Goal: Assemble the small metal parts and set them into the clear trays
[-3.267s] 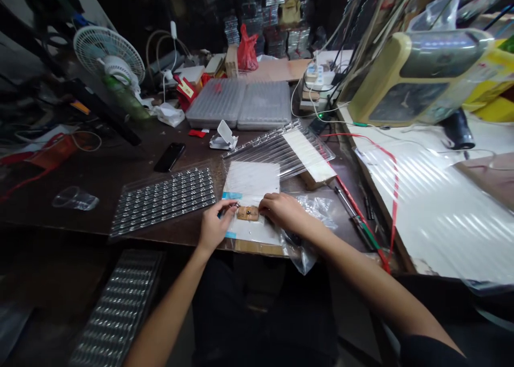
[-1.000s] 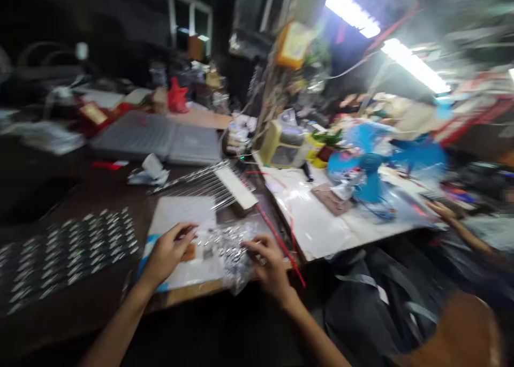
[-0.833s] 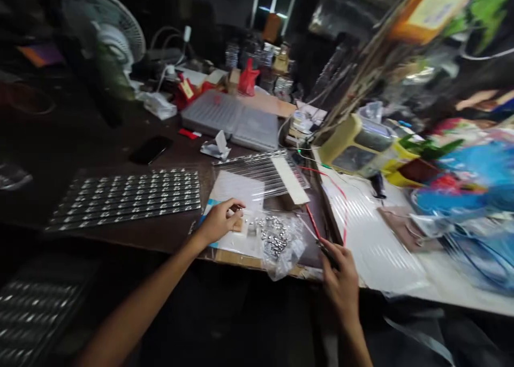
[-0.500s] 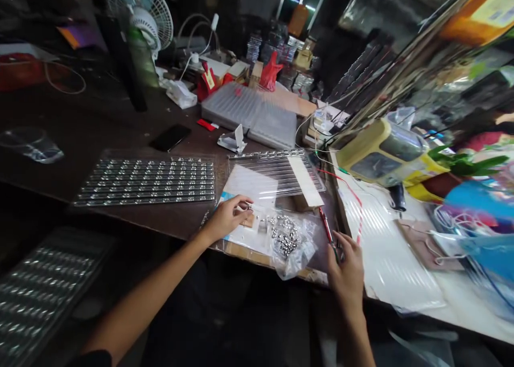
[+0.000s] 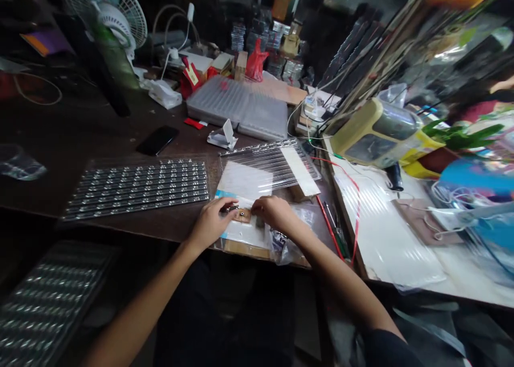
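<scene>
Near the bench's front edge, a small tan block (image 5: 243, 214) with a round metal stud lay on a white sheet (image 5: 236, 180). The left hand (image 5: 209, 223) pinched a tiny silver part (image 5: 232, 208) beside the block, while the right hand (image 5: 275, 213) curled against the block's other side, its grip unclear. Just right, a crinkled clear plastic bag (image 5: 286, 249) held small shiny pieces. Farther left, a clear ridged tray (image 5: 136, 188) held rows of metal parts.
</scene>
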Tool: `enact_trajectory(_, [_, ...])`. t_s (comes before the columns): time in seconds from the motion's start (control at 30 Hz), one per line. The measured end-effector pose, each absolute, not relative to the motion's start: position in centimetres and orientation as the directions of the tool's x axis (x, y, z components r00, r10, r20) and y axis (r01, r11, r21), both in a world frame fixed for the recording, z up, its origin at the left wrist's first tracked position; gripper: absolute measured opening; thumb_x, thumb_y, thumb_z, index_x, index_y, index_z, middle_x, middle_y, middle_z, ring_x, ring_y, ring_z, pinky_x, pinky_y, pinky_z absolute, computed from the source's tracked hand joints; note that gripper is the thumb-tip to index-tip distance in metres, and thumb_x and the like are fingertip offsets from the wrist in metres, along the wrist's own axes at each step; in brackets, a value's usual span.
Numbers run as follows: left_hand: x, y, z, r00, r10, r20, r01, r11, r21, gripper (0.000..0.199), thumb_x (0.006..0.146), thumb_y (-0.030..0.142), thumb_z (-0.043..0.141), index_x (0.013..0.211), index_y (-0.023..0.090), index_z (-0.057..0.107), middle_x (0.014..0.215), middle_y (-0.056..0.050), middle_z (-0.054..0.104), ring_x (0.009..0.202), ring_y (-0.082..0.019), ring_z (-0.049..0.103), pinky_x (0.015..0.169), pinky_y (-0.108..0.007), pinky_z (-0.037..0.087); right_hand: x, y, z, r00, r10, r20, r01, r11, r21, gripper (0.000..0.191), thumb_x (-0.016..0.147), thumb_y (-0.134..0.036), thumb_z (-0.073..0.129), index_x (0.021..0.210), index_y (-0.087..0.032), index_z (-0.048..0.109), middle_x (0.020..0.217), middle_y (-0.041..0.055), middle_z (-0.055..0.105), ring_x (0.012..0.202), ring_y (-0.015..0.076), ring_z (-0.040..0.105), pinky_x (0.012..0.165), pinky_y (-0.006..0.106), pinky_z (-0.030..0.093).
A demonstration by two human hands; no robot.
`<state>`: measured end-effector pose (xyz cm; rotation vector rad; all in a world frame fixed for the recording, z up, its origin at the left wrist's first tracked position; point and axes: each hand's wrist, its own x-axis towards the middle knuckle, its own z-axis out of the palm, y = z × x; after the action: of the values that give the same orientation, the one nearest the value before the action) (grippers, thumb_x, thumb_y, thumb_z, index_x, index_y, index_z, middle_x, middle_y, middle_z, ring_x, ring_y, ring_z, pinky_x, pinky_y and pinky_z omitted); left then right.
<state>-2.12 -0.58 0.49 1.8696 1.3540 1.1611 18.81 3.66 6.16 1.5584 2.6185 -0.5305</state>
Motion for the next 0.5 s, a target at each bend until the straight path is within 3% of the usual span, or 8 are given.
enact_trajectory(0.23, [-2.1,-0.6,0.8,0.177,0.943,0.281,0.517,-0.332,0.789,0.01,0.086,0.03,0.069,0.091,0.021,0.071,0.093,-0.003,0.074,0.092,-0.021,0.067,0.086,-0.033,0.05,19.1,4.9,6.7,-0.585,0.778,-0.227,0.793,0.491,-0.362,0.01,0.082,-0.015,0.064,0.088,-0.017,0.071,0.085,0.0062,0.074,0.074,0.0166,0.066,0.063,0.023,0.043])
enact_trajectory(0.4, [-2.0,-0.8,1.0,0.108,0.952,0.288,0.526,-0.3,0.796,0.013,0.087,0.032,0.067,0.093,0.021,0.071,0.095,-0.004,0.073,0.092,-0.02,0.067,0.086,-0.032,0.052,20.1,4.7,5.7,-0.614,0.789,0.022,0.587,0.475,-0.655,0.019,0.088,-0.009,0.057,0.099,-0.014,0.071,0.093,0.007,0.075,0.083,0.0153,0.067,0.073,0.023,0.046])
enact_trajectory(0.5, [-2.1,-0.8,1.1,0.036,0.962,0.272,0.546,-0.247,0.8,0.015,0.088,0.033,0.064,0.094,0.02,0.071,0.098,-0.005,0.073,0.094,-0.02,0.067,0.087,-0.032,0.052,19.8,4.5,4.7,-0.612,0.786,0.093,0.496,0.473,-0.728,0.02,0.093,-0.014,0.054,0.1,-0.015,0.072,0.093,0.0065,0.075,0.085,0.0155,0.068,0.077,0.024,0.047])
